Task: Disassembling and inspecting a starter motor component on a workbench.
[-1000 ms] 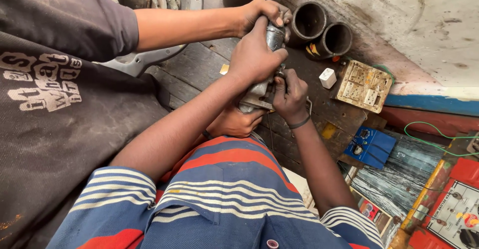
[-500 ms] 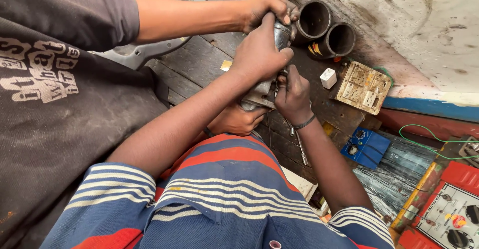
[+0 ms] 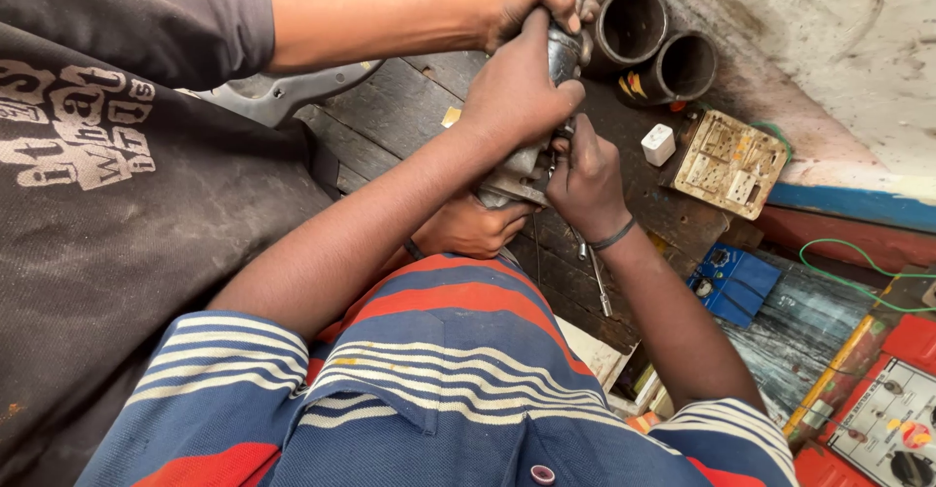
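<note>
My left hand (image 3: pixel 522 87) wraps the grey metal motor part (image 3: pixel 534 160) from above; my right hand (image 3: pixel 585 180) pinches its near-right side. Its long axis runs near-to-far over the bench (image 3: pixel 390 107). A co-worker's hand (image 3: pixel 531 0) grips its far end.

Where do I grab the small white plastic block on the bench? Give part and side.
Probably pinch the small white plastic block across its flat side faces, coming straight down: it sits alone on the wooden bench, top clear, between the beige switch plate and the right hand working at the grey metal housing.
</note>
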